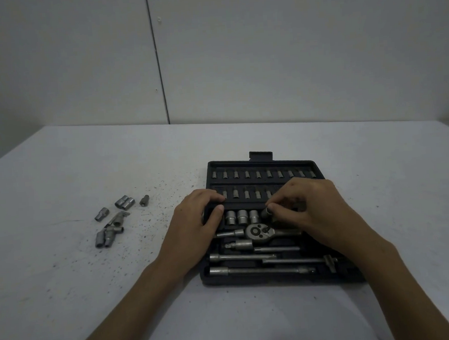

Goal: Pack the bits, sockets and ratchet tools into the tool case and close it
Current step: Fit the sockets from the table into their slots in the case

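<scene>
The black tool case (260, 162) lies open on the table, with two rows of bits (258, 174) along its far part. Three sockets (242, 217) stand in a row in the middle, with the ratchet (257, 231) and several extension bars (251, 270) below them. My right hand (311, 206) pinches a small socket (265, 212) just right of that row, over the case. My left hand (197, 219) rests on the case's left edge, thumb beside the first socket. Several loose sockets and metal parts (113, 222) lie on the table to the left.
The white, speckled table (119, 283) reaches to a pale wall behind. The case's latch tab (260, 155) sticks out at its far edge. The loose parts lie about two hand-widths left of the case.
</scene>
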A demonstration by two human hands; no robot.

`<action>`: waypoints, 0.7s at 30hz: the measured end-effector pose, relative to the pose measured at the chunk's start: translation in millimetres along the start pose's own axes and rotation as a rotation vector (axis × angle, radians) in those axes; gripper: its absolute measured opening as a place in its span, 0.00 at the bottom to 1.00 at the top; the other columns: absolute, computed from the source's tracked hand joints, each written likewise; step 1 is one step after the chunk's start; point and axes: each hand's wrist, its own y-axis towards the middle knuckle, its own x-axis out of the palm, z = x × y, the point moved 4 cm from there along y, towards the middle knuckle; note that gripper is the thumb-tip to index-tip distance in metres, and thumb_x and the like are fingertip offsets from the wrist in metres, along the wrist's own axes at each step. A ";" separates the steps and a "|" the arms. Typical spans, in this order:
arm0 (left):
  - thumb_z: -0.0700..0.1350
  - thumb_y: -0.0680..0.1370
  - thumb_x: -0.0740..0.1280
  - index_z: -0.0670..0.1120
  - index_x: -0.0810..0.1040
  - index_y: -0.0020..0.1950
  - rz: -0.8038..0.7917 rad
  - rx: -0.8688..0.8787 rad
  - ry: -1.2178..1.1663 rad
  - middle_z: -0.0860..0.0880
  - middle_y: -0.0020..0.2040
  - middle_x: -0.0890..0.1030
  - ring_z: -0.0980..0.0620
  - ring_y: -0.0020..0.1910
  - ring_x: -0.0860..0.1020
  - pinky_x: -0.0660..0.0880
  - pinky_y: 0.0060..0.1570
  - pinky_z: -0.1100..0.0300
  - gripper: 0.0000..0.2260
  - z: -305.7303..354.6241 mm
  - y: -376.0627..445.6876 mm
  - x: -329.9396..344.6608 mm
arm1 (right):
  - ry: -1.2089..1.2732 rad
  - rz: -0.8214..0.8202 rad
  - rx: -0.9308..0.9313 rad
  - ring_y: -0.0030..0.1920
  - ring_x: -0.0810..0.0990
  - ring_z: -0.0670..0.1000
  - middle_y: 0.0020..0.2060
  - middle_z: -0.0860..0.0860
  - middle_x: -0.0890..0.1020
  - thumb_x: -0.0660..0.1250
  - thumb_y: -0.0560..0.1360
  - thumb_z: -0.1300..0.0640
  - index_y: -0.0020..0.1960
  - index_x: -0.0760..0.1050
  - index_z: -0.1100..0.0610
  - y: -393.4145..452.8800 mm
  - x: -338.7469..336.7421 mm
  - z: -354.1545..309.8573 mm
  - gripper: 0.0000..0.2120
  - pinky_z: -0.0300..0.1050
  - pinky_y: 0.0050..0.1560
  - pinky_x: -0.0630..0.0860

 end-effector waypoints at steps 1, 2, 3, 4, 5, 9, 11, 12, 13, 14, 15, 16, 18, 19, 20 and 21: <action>0.41 0.77 0.65 0.46 0.79 0.54 0.000 -0.001 -0.001 0.54 0.52 0.78 0.59 0.51 0.74 0.68 0.52 0.71 0.07 0.0 0.0 0.1 | 0.013 0.012 0.001 0.41 0.78 0.40 0.38 0.42 0.80 0.72 0.72 0.56 0.42 0.83 0.49 0.1 -2.5 0.1 0.02 0.29 0.40 0.74; 0.41 0.77 0.65 0.46 0.79 0.54 0.001 -0.001 -0.001 0.54 0.52 0.78 0.59 0.51 0.74 0.68 0.52 0.71 0.07 -0.1 -0.1 0.0 | 0.023 0.022 0.004 0.41 0.79 0.41 0.38 0.42 0.80 0.72 0.71 0.56 0.42 0.83 0.50 -0.1 -5.2 0.2 0.02 0.29 0.41 0.74; 0.41 0.77 0.65 0.45 0.79 0.53 0.001 -0.001 -0.001 0.54 0.52 0.78 0.59 0.51 0.74 0.68 0.52 0.71 0.07 -0.1 0.0 0.0 | 0.029 0.026 0.007 0.40 0.79 0.41 0.38 0.43 0.80 0.72 0.71 0.56 0.41 0.83 0.50 -0.4 -8.1 0.5 0.02 0.30 0.41 0.75; 0.41 0.77 0.65 0.45 0.79 0.53 0.002 0.000 0.001 0.53 0.52 0.78 0.58 0.51 0.74 0.67 0.52 0.71 0.07 -0.1 -0.1 0.0 | 0.033 0.027 0.009 0.40 0.79 0.41 0.38 0.43 0.80 0.72 0.70 0.57 0.40 0.82 0.51 -1.1 -10.9 1.3 0.02 0.30 0.41 0.76; 0.41 0.77 0.65 0.45 0.79 0.53 0.001 0.001 0.002 0.53 0.52 0.78 0.58 0.51 0.74 0.67 0.52 0.71 0.07 -0.1 -0.1 0.0 | 0.034 0.028 0.009 0.40 0.79 0.42 0.38 0.44 0.80 0.72 0.70 0.57 0.39 0.82 0.51 -1.6 -13.6 2.5 0.02 0.30 0.41 0.76; 0.41 0.77 0.65 0.45 0.79 0.53 -0.001 0.000 0.000 0.53 0.52 0.79 0.58 0.52 0.75 0.69 0.53 0.70 0.07 -0.4 0.1 -0.1 | -0.005 -0.011 -0.011 0.40 0.78 0.44 0.36 0.44 0.79 0.73 0.68 0.60 0.36 0.81 0.53 -2.4 -17.2 5.7 0.04 0.31 0.39 0.75; 0.41 0.77 0.65 0.45 0.79 0.54 -0.004 0.002 0.002 0.53 0.52 0.78 0.58 0.52 0.75 0.69 0.53 0.70 0.07 -0.2 0.1 -0.1 | -0.021 -0.049 -0.017 0.40 0.78 0.44 0.36 0.44 0.79 0.74 0.67 0.60 0.34 0.81 0.53 -2.5 -14.9 6.7 0.05 0.32 0.39 0.75; 0.41 0.77 0.65 0.45 0.79 0.54 -0.004 0.003 0.000 0.53 0.52 0.78 0.58 0.51 0.75 0.69 0.52 0.69 0.07 -0.3 0.0 -0.1 | -0.025 -0.069 -0.014 0.40 0.78 0.44 0.36 0.44 0.79 0.74 0.67 0.60 0.34 0.81 0.53 -2.9 -13.7 6.9 0.06 0.33 0.39 0.76; 0.41 0.77 0.65 0.45 0.79 0.53 -0.004 0.003 -0.002 0.53 0.52 0.78 0.58 0.51 0.75 0.69 0.52 0.69 0.07 -0.2 0.0 -0.2 | -0.017 -0.086 -0.009 0.40 0.79 0.44 0.36 0.44 0.79 0.74 0.67 0.60 0.33 0.80 0.52 -3.4 -13.1 6.7 0.07 0.35 0.39 0.77; 0.41 0.77 0.65 0.45 0.79 0.53 -0.003 0.003 -0.003 0.53 0.52 0.78 0.58 0.51 0.75 0.69 0.52 0.69 0.06 0.0 -0.1 -0.3 | 0.000 -0.097 -0.005 0.39 0.79 0.43 0.36 0.44 0.79 0.75 0.67 0.61 0.32 0.80 0.51 -4.1 -12.9 6.6 0.08 0.36 0.40 0.78; 0.41 0.77 0.65 0.45 0.79 0.53 -0.003 0.002 -0.003 0.53 0.52 0.78 0.58 0.51 0.75 0.69 0.52 0.69 0.06 0.1 -0.3 -0.4 | 0.016 -0.103 -0.002 0.39 0.79 0.43 0.36 0.43 0.79 0.75 0.67 0.61 0.32 0.79 0.50 -4.8 -13.1 6.2 0.09 0.38 0.40 0.78; 0.41 0.77 0.65 0.45 0.79 0.53 -0.002 0.002 -0.003 0.53 0.52 0.78 0.58 0.51 0.75 0.69 0.52 0.69 0.06 0.2 -0.2 -0.4 | 0.028 -0.107 0.003 0.39 0.80 0.43 0.36 0.43 0.80 0.75 0.66 0.61 0.32 0.79 0.50 -5.6 -13.3 6.4 0.09 0.39 0.41 0.79; 0.40 0.77 0.65 0.45 0.79 0.53 -0.003 0.004 -0.003 0.53 0.52 0.78 0.58 0.51 0.75 0.69 0.53 0.69 0.06 -0.1 -0.2 -0.3 | 0.044 -0.124 0.031 0.39 0.80 0.42 0.36 0.41 0.80 0.75 0.66 0.58 0.33 0.80 0.48 -7.0 -13.1 8.3 0.07 0.43 0.42 0.80; 0.40 0.77 0.65 0.45 0.79 0.53 -0.003 0.005 -0.005 0.53 0.52 0.78 0.58 0.51 0.75 0.69 0.53 0.68 0.06 -0.1 -0.2 -0.4 | 0.040 -0.137 0.049 0.39 0.80 0.41 0.36 0.40 0.81 0.75 0.67 0.55 0.35 0.79 0.48 -7.8 -12.5 9.3 0.05 0.45 0.42 0.80; 0.40 0.77 0.65 0.45 0.79 0.53 -0.002 0.005 -0.007 0.54 0.52 0.78 0.58 0.52 0.75 0.70 0.53 0.68 0.07 -0.1 -0.3 -0.5 | 0.022 -0.142 0.067 0.39 0.80 0.41 0.36 0.39 0.81 0.74 0.67 0.50 0.37 0.79 0.46 -8.3 -11.8 9.5 0.04 0.45 0.42 0.80; 0.40 0.77 0.65 0.45 0.79 0.53 -0.001 0.005 -0.009 0.54 0.52 0.78 0.58 0.52 0.75 0.70 0.53 0.68 0.07 0.0 -0.1 -0.3 | -0.012 -0.138 0.084 0.39 0.80 0.40 0.36 0.39 0.81 0.72 0.67 0.45 0.38 0.78 0.45 -8.4 -11.4 9.3 0.05 0.45 0.41 0.80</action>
